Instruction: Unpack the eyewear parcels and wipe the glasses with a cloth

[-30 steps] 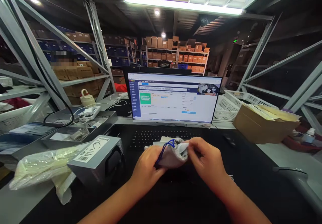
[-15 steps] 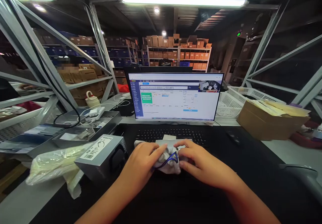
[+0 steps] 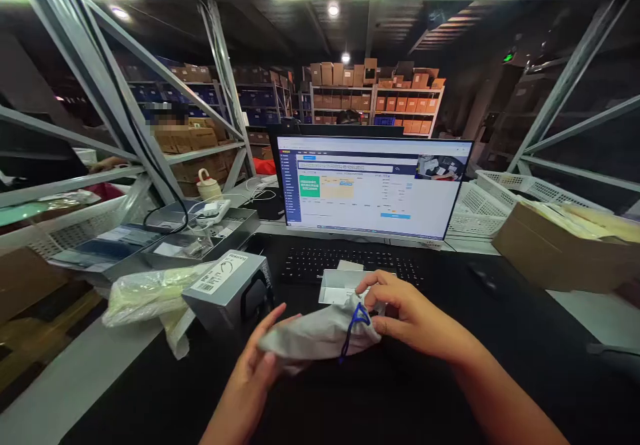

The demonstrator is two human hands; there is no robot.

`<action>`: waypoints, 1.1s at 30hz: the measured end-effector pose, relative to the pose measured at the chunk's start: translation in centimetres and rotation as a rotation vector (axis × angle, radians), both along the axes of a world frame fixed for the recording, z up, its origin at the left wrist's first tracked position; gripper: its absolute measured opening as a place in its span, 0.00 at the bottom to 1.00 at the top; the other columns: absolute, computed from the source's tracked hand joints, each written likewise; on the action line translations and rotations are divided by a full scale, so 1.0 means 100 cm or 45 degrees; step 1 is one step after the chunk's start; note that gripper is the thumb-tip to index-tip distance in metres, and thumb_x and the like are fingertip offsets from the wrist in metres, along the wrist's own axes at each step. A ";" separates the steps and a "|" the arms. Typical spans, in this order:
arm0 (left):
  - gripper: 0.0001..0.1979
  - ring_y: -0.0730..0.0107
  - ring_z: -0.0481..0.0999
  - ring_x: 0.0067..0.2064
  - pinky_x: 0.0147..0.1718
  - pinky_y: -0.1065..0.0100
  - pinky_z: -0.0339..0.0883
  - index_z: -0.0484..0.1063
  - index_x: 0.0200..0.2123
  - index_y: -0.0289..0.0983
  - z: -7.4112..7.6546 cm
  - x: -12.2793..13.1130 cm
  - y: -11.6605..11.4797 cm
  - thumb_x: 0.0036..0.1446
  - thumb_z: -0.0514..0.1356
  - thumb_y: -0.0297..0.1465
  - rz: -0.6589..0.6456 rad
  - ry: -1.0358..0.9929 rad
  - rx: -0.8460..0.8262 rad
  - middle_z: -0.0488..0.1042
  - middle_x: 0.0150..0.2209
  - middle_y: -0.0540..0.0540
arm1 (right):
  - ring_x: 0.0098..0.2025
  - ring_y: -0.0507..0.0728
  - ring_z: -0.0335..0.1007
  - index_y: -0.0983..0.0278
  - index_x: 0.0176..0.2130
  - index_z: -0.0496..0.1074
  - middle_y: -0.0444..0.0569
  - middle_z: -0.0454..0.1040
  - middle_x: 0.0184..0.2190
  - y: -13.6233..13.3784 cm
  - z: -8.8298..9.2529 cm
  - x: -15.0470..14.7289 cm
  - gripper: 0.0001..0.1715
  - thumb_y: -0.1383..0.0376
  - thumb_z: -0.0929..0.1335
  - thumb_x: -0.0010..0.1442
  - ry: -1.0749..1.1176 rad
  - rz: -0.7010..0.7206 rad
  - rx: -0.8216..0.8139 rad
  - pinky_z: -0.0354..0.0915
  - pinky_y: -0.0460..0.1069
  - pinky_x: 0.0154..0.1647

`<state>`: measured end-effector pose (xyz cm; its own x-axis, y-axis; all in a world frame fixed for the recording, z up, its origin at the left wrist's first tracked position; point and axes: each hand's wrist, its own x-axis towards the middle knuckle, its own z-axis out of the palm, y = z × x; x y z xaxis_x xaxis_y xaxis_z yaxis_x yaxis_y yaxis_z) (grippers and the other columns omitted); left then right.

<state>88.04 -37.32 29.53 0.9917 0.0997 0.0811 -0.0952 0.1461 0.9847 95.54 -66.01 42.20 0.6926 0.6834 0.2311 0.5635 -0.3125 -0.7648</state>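
Observation:
A grey drawstring pouch (image 3: pixel 315 334) with a dark blue cord (image 3: pixel 357 325) is held above the black desk mat, lying sideways between both hands. My left hand (image 3: pixel 255 358) holds its left end, thumb in front and fingers behind. At the gathered right end, near the cord, my right hand (image 3: pixel 397 305) pinches the cloth. What is inside the pouch is hidden. Behind it, an open light-coloured box (image 3: pixel 333 287) lies in front of the keyboard (image 3: pixel 310 265). A grey product box (image 3: pixel 227 292) with a white label stands to the left of my hands.
A monitor (image 3: pixel 373 188) stands behind the keyboard. Plastic packaging (image 3: pixel 150 295) and grey trays (image 3: pixel 210 238) lie at the left. A mouse (image 3: pixel 483 275) and a cardboard box (image 3: pixel 550 248) are on the right, with white baskets (image 3: pixel 480 208) behind. Another person is partly visible at the far left.
The pouch has been lifted and stretched out sideways to the left. My left hand has moved from its top to its left end. The box behind is more exposed, and the view has shifted.

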 end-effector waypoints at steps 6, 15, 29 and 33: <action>0.08 0.65 0.81 0.35 0.37 0.71 0.76 0.83 0.31 0.42 0.008 -0.013 0.000 0.53 0.69 0.40 0.590 -0.419 0.592 0.82 0.34 0.47 | 0.54 0.57 0.67 0.60 0.35 0.76 0.48 0.69 0.51 0.002 -0.008 0.009 0.03 0.66 0.74 0.60 0.001 0.086 0.002 0.61 0.51 0.55; 0.02 0.65 0.77 0.36 0.41 0.65 0.70 0.77 0.37 0.39 0.000 -0.026 0.026 0.60 0.64 0.28 1.160 -0.685 1.040 0.77 0.34 0.48 | 0.46 0.57 0.70 0.61 0.32 0.76 0.48 0.75 0.42 -0.034 0.001 0.032 0.10 0.57 0.74 0.60 -0.040 -0.074 0.151 0.63 0.51 0.50; 0.22 0.57 0.78 0.53 0.54 0.61 0.72 0.71 0.56 0.45 0.017 -0.003 -0.001 0.59 0.65 0.39 0.419 -0.725 1.190 0.77 0.53 0.44 | 0.35 0.54 0.70 0.60 0.30 0.75 0.43 0.77 0.32 -0.015 -0.026 0.055 0.22 0.47 0.77 0.49 0.406 -0.595 1.010 0.67 0.50 0.43; 0.41 0.51 0.71 0.61 0.60 0.53 0.66 0.58 0.65 0.40 0.049 0.039 -0.037 0.53 0.67 0.47 0.013 -0.332 0.311 0.66 0.64 0.34 | 0.39 0.56 0.73 0.60 0.31 0.74 0.45 0.78 0.34 0.025 -0.040 0.038 0.20 0.47 0.76 0.52 0.596 -0.454 1.178 0.68 0.53 0.51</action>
<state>91.97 -41.01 34.46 0.9337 0.0558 0.3538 -0.3480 -0.0925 0.9329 99.31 -63.52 38.18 0.9689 0.1243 0.2139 0.1472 0.4055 -0.9022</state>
